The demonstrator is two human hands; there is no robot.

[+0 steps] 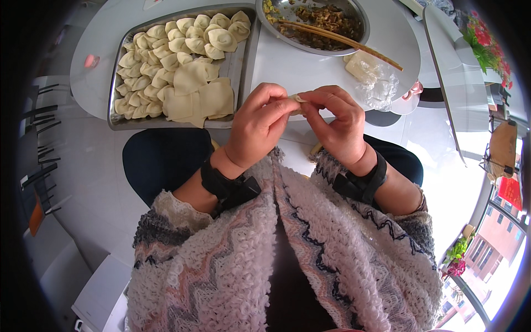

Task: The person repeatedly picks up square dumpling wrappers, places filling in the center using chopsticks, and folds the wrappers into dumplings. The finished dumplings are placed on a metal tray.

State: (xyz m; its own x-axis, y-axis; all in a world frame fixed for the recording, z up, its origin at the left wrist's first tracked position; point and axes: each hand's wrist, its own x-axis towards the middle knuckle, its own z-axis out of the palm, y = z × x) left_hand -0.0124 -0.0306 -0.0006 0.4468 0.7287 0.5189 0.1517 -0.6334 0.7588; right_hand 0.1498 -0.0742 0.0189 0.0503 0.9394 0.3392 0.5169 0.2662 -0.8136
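Knitwear in pink, cream and grey zigzags fills the near part of the view, a cardigan [221, 265] worn by the person, with a black strap on each wrist. Beyond it lies a pale tiled floor and, on the right, bright windows with red flowers [487, 41] near a glass panel. Just above the lap, the left hand [257, 124] and the right hand [337, 119] meet at the near edge of a white table [293, 69], fingertips pressed together and clamped on a dumpling [297, 99]. Only a thin pale strip of its dough shows between the thumbs; the rest is hidden by the fingers, so its shape is hard to make out, though the visible edge seems to run left to right. Farther left on the table sits a metal tray [243, 61] packed with folded dumplings [160, 50], with a loose stack of square wrappers [196, 94] at its near end. Farther right is a metal bowl [359, 14] of dark chopped filling, cut off by the top edge, with chopsticks [343, 40] laid across it, their tips toward the left. Near the bowl, on the right, lies a clear plastic bag [376, 80] with more wrappers.
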